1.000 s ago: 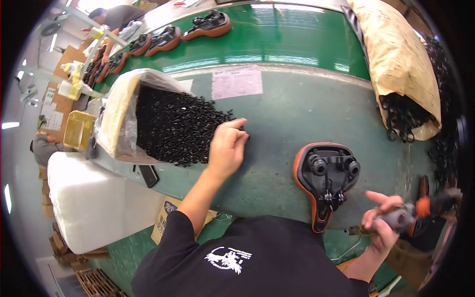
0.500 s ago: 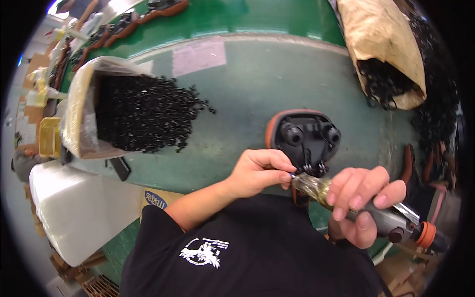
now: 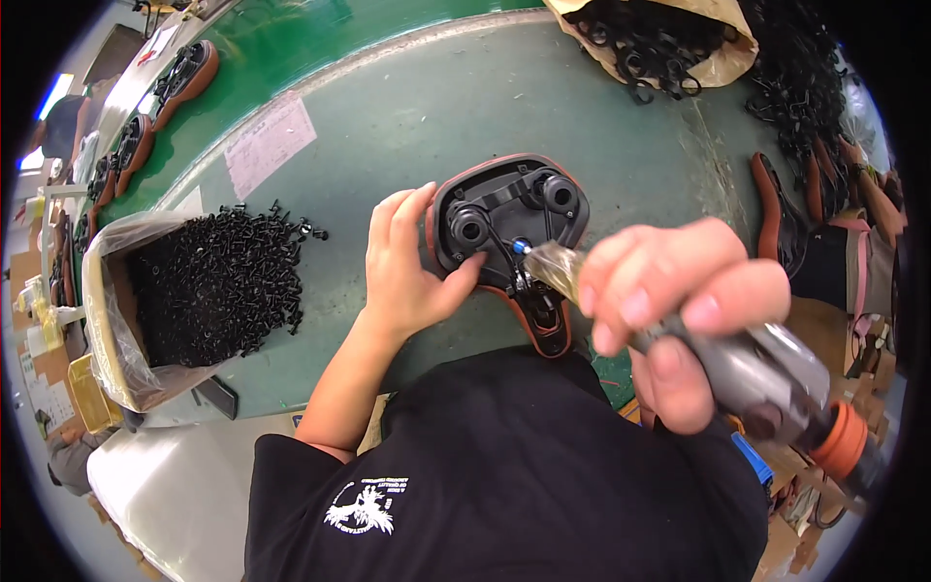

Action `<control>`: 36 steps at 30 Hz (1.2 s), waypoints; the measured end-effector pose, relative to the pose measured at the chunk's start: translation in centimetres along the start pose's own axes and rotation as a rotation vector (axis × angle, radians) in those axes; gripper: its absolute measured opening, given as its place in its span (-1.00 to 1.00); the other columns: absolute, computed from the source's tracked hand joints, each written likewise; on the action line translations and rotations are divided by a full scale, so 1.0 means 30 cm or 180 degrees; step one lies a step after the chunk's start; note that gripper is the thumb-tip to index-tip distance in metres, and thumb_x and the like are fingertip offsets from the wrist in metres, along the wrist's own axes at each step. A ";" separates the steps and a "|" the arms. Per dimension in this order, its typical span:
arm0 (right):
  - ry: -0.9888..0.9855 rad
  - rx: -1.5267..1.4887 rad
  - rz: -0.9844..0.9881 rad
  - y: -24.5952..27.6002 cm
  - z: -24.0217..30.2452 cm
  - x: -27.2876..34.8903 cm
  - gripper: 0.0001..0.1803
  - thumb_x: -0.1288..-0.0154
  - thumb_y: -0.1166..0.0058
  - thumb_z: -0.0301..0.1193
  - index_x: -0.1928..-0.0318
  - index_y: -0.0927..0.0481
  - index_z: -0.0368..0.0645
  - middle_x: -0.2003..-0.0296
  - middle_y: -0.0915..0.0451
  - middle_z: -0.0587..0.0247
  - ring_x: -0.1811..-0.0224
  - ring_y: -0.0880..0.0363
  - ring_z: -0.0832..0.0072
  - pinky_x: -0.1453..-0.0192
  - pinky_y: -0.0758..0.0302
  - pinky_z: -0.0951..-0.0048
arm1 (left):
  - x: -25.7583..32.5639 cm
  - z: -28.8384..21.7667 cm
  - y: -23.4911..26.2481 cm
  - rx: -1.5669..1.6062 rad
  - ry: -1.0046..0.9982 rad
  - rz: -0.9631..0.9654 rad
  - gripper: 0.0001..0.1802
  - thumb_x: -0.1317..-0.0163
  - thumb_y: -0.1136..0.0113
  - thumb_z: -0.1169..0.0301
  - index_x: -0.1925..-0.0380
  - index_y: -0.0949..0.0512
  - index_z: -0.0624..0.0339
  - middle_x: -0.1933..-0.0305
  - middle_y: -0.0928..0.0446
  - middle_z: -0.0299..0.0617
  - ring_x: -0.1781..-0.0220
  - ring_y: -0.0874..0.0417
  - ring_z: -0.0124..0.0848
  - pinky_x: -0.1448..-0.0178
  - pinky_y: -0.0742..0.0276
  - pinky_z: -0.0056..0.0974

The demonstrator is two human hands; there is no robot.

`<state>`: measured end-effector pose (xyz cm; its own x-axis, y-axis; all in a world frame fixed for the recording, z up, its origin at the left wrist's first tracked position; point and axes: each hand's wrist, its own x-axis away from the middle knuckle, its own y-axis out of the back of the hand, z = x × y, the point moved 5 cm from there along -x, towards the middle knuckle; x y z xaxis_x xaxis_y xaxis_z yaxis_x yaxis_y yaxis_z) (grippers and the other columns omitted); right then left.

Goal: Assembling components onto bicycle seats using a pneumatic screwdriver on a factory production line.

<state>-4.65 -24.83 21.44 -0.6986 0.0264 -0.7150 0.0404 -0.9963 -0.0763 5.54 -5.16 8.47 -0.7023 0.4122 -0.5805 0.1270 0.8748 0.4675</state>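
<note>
A bicycle saddle [image 3: 514, 202] lies upside down on the green table, its black underside with two round spring mounts facing up and its brown rim showing. My left hand [image 3: 405, 262] grips the saddle's left edge, fingers along the outside and thumb over the underside. In my right hand [image 3: 679, 310] is a grey power screwdriver [image 3: 747, 373] with a clear-wrapped nose. Its blue tip [image 3: 522, 246] points at the middle of the saddle's underside; whether it touches a screw there I cannot tell.
On the left, a plastic-lined box [image 3: 102, 320] tipped on its side spills small black screws [image 3: 223, 291]. A paper bag [image 3: 732, 63] of black curved parts lies at the far right. More saddles [image 3: 766, 209] stand to the right and far left. A paper sheet [image 3: 270, 145] lies on the table.
My left hand has left the screwdriver's tip and taken hold of the saddle's left edge. The screwdriver tip has moved over the saddle's underside. My view has shifted.
</note>
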 end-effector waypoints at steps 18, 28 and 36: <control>-0.0664 0.0262 0.0391 -0.165 -0.195 -0.045 -0.67 -0.45 -0.10 -0.52 -0.16 -0.40 -0.08 0.08 -0.51 0.04 0.33 -0.57 0.36 0.06 -0.57 0.08 | 0.067 0.135 -0.061 0.0559 0.0404 -0.0158 -0.48 0.13 -0.60 0.45 0.07 -0.70 0.22 0.00 -0.72 -0.03 -0.29 -0.70 0.04 -0.42 -0.61 0.06; -0.0464 0.0325 0.0476 -0.191 -0.273 -0.012 -0.59 -0.42 0.01 -0.53 -0.25 -0.40 -0.16 0.11 -0.45 -0.02 0.35 -0.56 0.34 0.09 -0.59 0.06 | 0.104 0.165 -0.077 0.0988 0.0531 -0.0418 -0.54 0.09 -0.55 0.49 0.10 -0.67 0.20 -0.04 -0.71 -0.08 -0.34 -0.69 0.02 -0.37 -0.67 0.00; -0.0875 0.0477 0.0395 -0.227 -0.325 -0.028 -0.75 -0.46 -0.15 -0.58 0.03 -0.35 -0.10 0.18 -0.57 0.06 0.39 -0.60 0.32 0.11 -0.65 0.09 | 0.106 0.176 -0.078 0.1120 0.0472 -0.0471 -0.51 0.11 -0.61 0.48 0.10 -0.66 0.22 -0.03 -0.70 -0.08 -0.32 -0.70 0.02 -0.39 -0.66 0.00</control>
<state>2.62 -17.27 15.77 -0.8622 -0.0986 -0.4968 0.0459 -0.9921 0.1172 6.72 -4.56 2.01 -0.8211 0.2566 -0.5099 0.2308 0.9662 0.1146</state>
